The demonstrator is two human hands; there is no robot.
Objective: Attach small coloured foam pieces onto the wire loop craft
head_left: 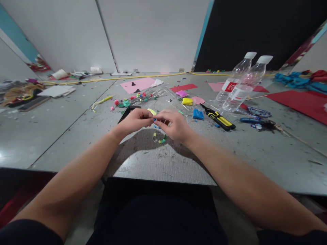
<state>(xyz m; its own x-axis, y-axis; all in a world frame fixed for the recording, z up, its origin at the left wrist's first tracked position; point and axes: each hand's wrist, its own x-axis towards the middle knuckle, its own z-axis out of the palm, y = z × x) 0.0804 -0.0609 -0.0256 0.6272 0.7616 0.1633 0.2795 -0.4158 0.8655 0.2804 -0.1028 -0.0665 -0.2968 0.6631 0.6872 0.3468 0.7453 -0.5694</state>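
Observation:
My left hand and my right hand meet fingertip to fingertip above the table. Both are closed in a pinch around a small blue piece, which looks like soft clay and is mostly covered by the fingers. Below the fingertips lie more little blue bits. Nearer to me on the table is a curved row of small green and yellow pieces. A black tray-like object lies behind my left hand, partly hidden by it.
Right of my hands are a blue packet, a yellow packet, a pink packet and black-yellow pliers. Two clear bottles stand behind the pliers. Coloured beads and balls, pink paper and red paper lie farther out.

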